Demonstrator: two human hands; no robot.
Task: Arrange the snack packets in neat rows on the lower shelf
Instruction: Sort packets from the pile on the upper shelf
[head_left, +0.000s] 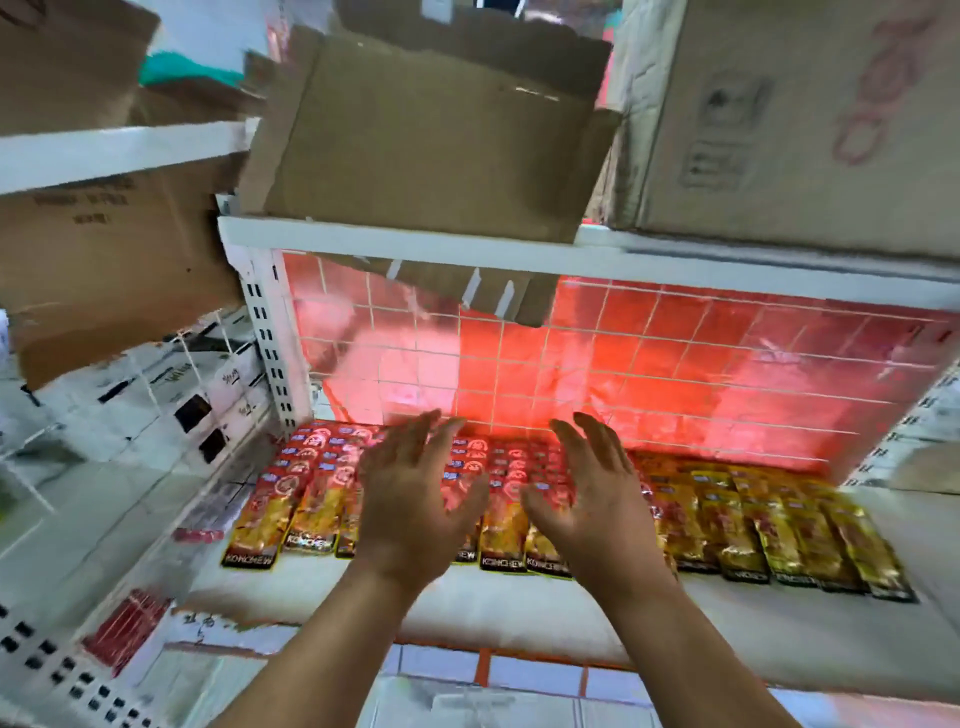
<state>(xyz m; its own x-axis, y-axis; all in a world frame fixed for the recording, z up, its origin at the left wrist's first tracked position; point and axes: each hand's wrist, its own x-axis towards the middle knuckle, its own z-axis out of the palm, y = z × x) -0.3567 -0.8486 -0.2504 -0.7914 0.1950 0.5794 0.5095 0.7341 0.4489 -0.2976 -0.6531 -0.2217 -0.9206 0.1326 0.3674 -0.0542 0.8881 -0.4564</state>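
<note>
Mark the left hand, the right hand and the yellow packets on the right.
left hand (410, 504): head view, back of the hand.
right hand (592, 499): head view, back of the hand.
yellow packets (732, 525): head view, one packet's front.

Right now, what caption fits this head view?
Open left hand and right hand poised over snack packets on the lower shelf.

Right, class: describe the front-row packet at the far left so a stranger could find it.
Find the lower shelf with the red gridded back. Follow its front row of packets to the left end. That packet, red over gold, has a neighbour on its right only.
</note>
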